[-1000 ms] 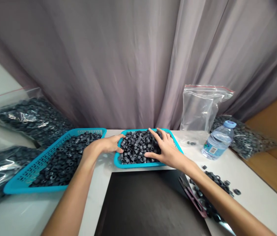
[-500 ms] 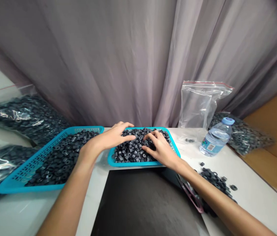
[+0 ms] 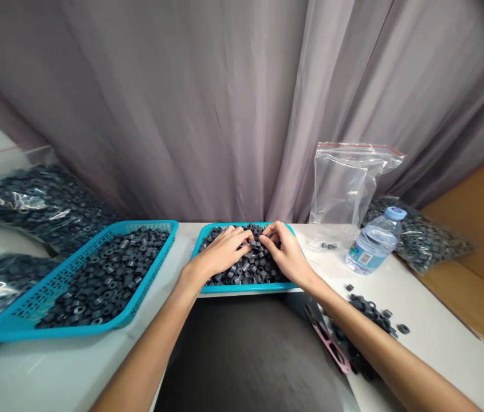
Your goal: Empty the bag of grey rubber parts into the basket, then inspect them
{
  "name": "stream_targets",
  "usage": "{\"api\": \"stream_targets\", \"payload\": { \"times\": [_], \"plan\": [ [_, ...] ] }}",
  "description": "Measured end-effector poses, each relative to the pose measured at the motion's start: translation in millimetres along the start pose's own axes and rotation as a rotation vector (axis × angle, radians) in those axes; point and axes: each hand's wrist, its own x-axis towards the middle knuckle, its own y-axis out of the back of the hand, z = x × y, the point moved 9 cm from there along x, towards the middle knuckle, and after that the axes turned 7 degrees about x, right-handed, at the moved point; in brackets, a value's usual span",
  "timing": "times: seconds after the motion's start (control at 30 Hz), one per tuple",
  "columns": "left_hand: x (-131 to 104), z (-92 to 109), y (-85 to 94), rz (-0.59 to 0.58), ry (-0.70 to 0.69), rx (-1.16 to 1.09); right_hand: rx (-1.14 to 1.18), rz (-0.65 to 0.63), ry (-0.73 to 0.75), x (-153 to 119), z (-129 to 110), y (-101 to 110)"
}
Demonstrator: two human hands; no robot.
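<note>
Dark grey ring-like pieces [image 3: 250, 272] fill the blue basket [image 3: 248, 288] in front of me. Over its left half, my left hand [image 3: 229, 249] has its fingers bent and its tips among the pieces; whether it holds any is too small to tell. My right hand [image 3: 282, 246] reaches in from the right, thumb and fingers curled close together near a piece at the middle of the basket. The two hands' fingertips are a short gap apart. A second blue basket [image 3: 132, 320] with more such pieces lies at the left.
Bags of dark pieces [image 3: 39, 200] lie at the far left. On the right are a water bottle [image 3: 374, 240], a clear zip bag [image 3: 340, 186], another filled bag [image 3: 431, 234], loose pieces [image 3: 370, 312] and pink snips [image 3: 331, 346]. A curtain [image 3: 207, 114] hangs behind.
My left hand has moved right, away from the left basket's edge and down into the pieces, its fingers more bent. My right hand has shifted slightly right, and its fingers have drawn together.
</note>
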Motion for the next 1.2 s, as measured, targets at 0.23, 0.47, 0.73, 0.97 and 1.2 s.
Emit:
{"api": "stream_targets", "payload": {
  "times": [0.23,0.47,0.73,0.97,1.2],
  "plan": [
    [-1.6,-3.9,8.4,0.125,0.047,-0.143,0.041,0.018,-0.012,3.2,6.1,3.1],
    [-4.0,-16.4,17.2,0.212,0.135,-0.258,0.06,0.025,-0.022,6.8,3.9,1.0],
    [-9.7,-5.9,39.4,0.293,0.191,-0.399,0.064,0.038,-0.005,4.2,-5.5,-0.4],
    [-21.8,7.6,29.8,0.304,0.308,-0.583,0.048,0.025,0.031,-8.6,-20.5,-9.5],
    [-66.6,-12.0,12.5,0.407,0.598,-0.624,0.059,0.1,0.193,-14.5,-37.6,-20.0]
  ]
}}
